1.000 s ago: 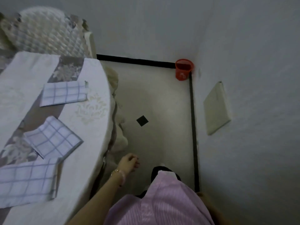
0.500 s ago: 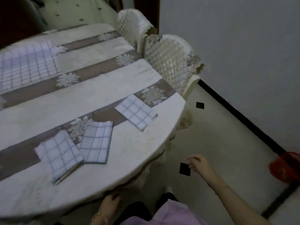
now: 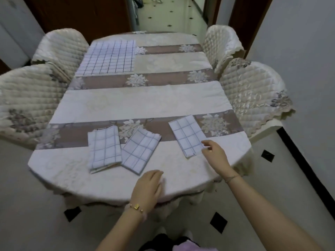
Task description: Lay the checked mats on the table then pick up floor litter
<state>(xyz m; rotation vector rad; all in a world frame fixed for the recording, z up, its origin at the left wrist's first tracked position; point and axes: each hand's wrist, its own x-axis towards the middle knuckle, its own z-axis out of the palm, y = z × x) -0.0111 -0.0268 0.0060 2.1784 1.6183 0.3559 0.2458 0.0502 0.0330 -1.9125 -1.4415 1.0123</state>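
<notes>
Nearest the camera, the left hand [image 3: 147, 189] is lying palm down and flat on the near rim of the table [image 3: 181, 183], fingers together and gripping nothing, with a gold bracelet [image 3: 136, 207] sitting at the wrist. A little farther and to the right, the right hand [image 3: 214, 155] is reaching in with fingers loosely spread, its fingertips [image 3: 204, 143] touching the near right corner of the right folded mat [image 3: 187, 135]; it is not closed on the cloth, and whether the corner is being pinched cannot be told. Beyond the left hand, the middle folded mat [image 3: 139, 150] is lying tilted, its left edge touching the left folded mat [image 3: 104, 148], which is sitting roughly square to the table edge. All three are resting across the nearest brown flowered stripe of the tablecloth [image 3: 145, 104]. Far across the table, at its back left, the large unfolded mat [image 3: 108, 57] is lying spread flat. Quilted chair covers [image 3: 252, 93] are flanking the table on both sides, and an open doorway [image 3: 168, 13] is showing behind.
</notes>
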